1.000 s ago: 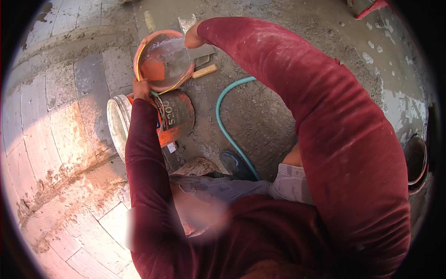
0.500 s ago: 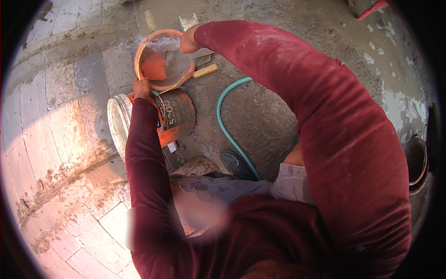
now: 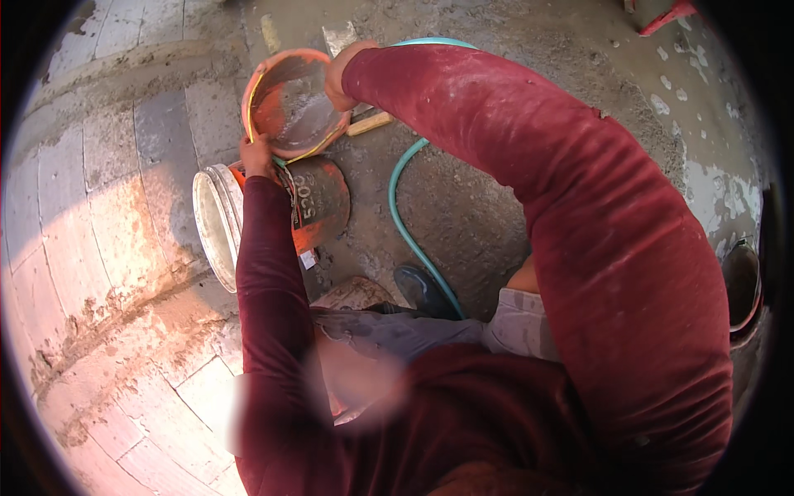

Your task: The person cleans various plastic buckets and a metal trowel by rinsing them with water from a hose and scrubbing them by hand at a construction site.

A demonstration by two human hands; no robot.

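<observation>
An orange bucket [image 3: 291, 112] faces me with its mouth, and a yellow handle runs along its rim. Its inside is wet and smeared with grey. My left hand [image 3: 257, 154] is closed on the near left part of the rim. At the far right of the rim my right hand [image 3: 341, 76] grips the bucket, its fingers partly hidden by the wall. Just below, a second bucket [image 3: 327, 207], grey and orange with a whitish rim, lies on its side, partly behind my left forearm.
A teal hose [image 3: 397, 207] curves over the muddy ground towards a dark boot [image 3: 422, 289]. Beside the bucket lie a wooden handle [image 3: 370, 124] and a flat metal piece [image 3: 338, 37]. Pale paving slabs [image 3: 107, 215] stretch along the left. A dark round container [image 3: 741, 281] stands far right.
The wet grey contents have shifted inside the orange bucket. My right hand has come slightly lower along the rim. Another stretch of hose now shows beyond my right sleeve.
</observation>
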